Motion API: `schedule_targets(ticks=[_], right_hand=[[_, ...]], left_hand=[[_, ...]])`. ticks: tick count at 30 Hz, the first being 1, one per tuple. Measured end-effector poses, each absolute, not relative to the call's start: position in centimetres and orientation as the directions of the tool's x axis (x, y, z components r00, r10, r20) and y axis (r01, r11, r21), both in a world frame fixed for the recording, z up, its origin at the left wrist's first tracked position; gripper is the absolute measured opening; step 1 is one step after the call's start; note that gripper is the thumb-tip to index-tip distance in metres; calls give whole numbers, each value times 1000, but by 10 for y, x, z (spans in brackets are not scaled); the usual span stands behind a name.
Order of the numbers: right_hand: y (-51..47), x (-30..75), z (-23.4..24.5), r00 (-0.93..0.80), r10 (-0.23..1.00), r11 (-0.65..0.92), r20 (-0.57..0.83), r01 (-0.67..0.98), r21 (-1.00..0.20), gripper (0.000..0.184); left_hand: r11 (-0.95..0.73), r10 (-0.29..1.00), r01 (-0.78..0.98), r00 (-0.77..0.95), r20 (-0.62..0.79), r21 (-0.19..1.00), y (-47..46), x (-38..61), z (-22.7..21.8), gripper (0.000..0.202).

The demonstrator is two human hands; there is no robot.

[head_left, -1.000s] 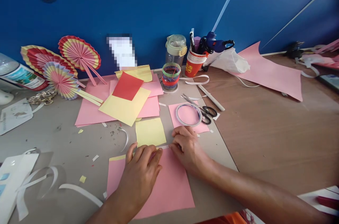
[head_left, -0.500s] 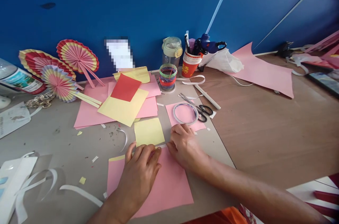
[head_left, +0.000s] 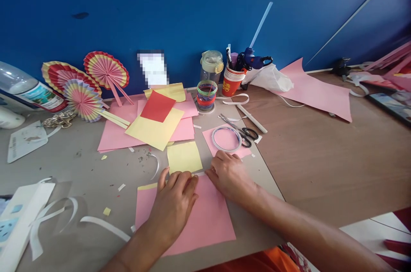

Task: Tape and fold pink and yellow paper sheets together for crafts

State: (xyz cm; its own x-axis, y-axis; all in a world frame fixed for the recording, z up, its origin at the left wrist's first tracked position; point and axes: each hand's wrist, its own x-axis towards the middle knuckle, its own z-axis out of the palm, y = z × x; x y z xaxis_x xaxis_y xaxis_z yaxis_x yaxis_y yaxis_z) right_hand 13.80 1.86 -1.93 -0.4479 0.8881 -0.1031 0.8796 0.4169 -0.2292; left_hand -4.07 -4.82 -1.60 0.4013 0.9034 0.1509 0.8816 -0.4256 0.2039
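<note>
A pink paper sheet [head_left: 205,220] lies in front of me on the grey mat, with a yellow sheet edge [head_left: 147,186] showing under its top left. My left hand [head_left: 175,203] lies flat on the pink sheet, fingers stretched toward its top edge. My right hand [head_left: 229,175] presses its curled fingertips on the same top edge, where a thin white strip [head_left: 199,174] runs. A small yellow square [head_left: 184,156] lies just beyond both hands. A ring of tape [head_left: 226,138] rests on a small pink square [head_left: 212,145] just past my right hand.
Scissors [head_left: 245,133] lie beside the tape ring. A stack of pink, yellow and red sheets [head_left: 154,124] lies beyond, with several folded paper fans [head_left: 85,85] by the blue wall. A red cup [head_left: 231,81] holds tools. White strips [head_left: 102,227] curl at the left.
The view has shifted slightly to the left and up. Both hands stay on the pink sheet's top edge, with only small finger movement.
</note>
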Motion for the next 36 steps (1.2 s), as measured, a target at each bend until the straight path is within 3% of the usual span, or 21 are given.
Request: schedule_targets(ticks=[10, 20, 25, 28, 30, 32, 36], right_hand=[[24, 132, 5, -423, 853, 421, -305, 904, -76, 30], [35, 145, 12, -390, 845, 406, -366, 913, -37, 26], [30, 159, 18, -375, 884, 367, -279, 927, -82, 25], [22, 170, 17, -361, 931, 329, -61, 898, -291, 24], [18, 173, 11, -429, 902, 409, 47, 815, -410, 20], [15, 171, 3, -538, 841, 512, 58, 756, -408, 18], [15, 158, -10, -605, 794, 576, -54, 778, -251, 14]], left_hand=[[-430, 900, 887, 408, 150, 166, -51, -40, -21, 27], [-453, 886, 881, 429, 173, 137, -49, -41, -20, 27], [-450, 889, 880, 425, 168, 153, -49, -43, -21, 26], [-454, 887, 875, 426, 175, 170, -49, -44, -21, 26], [-450, 890, 873, 422, 174, 187, -49, -44, -19, 26], [-441, 896, 874, 414, 162, 205, -49, -43, -17, 27], [-426, 905, 874, 404, 137, 233, -50, -41, -12, 26]])
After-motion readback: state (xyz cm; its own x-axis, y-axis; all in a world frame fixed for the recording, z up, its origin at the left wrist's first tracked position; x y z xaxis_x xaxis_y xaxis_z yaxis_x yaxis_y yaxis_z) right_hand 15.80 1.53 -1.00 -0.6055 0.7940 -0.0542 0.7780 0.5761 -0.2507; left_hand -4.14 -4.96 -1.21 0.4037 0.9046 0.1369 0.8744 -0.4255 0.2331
